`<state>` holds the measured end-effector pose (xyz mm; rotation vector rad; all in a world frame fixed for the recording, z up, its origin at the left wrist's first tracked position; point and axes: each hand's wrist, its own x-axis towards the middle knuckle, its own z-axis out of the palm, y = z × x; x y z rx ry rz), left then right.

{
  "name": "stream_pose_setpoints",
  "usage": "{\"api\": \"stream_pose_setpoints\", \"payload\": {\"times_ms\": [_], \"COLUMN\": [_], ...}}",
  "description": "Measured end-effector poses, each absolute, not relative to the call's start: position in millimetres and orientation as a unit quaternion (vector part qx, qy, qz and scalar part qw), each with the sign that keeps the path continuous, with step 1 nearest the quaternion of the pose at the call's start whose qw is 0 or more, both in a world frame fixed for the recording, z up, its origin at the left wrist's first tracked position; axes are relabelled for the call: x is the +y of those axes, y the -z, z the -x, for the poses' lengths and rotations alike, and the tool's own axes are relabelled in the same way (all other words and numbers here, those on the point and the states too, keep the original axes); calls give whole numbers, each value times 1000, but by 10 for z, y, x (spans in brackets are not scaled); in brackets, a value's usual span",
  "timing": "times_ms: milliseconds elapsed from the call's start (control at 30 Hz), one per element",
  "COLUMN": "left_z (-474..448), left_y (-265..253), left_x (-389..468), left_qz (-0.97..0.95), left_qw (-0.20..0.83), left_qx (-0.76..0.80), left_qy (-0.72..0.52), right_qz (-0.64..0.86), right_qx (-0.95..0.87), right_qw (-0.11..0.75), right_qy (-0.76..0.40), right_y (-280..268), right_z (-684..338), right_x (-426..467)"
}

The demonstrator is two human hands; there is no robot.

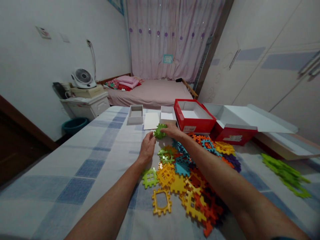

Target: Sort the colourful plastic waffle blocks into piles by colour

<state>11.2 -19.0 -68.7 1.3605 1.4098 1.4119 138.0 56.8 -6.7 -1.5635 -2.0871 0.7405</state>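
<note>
My right hand (172, 130) reaches across the loose pieces and grips a small stack or assembly of green toothed building panels (159, 131). At its left edge, my left hand (148, 145) has its fingers closed, with the fingertips against the green panels. How many panels are held cannot be made out. Below and right of the hands lies a heap of toothed panels: a light green window panel (150, 178), a yellow frame panel (161, 201), a blue panel (182, 168), plus orange and purple ones. My right forearm hides part of the heap.
Behind the hands stand a white box (135, 115), a white card (151, 121), another white box (168, 115) and a red box (197, 125). An open red box with a white lid (233, 135) is farther right. Green panels (285, 175) lie at the right.
</note>
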Motion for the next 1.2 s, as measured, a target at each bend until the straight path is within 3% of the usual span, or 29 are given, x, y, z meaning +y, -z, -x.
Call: {"api": "stream_pose_setpoints", "payload": {"times_ms": [133,367,667,800,1033,1200], "left_z": [-110,-132,-103,-70,-87,-105], "left_y": [641,591,574,563,504,535], "left_x": [-179,-193,-288,-279,-338,-355], "left_qz": [-455,-445,-533,-541,-553,-557], "left_qw": [438,452,396,395,365,364], "left_qx": [542,531,562,592,616,588], "left_qy": [-554,-562,-494,-448,-427,-459], "right_qz": [560,542,498,602,755,786], "right_qx": [-764,-774,-707,-641,-529,-542], "right_qw": [192,213,402,427,365,281], "right_qy": [-256,-247,-300,-209,-128,95], "right_y": [69,139,-177,-226,38,171], "right_z": [-1371,-1320,-2343,-3370,-4714,-4864], "right_x": [609,502,-389,-836,-1051,-1074]}}
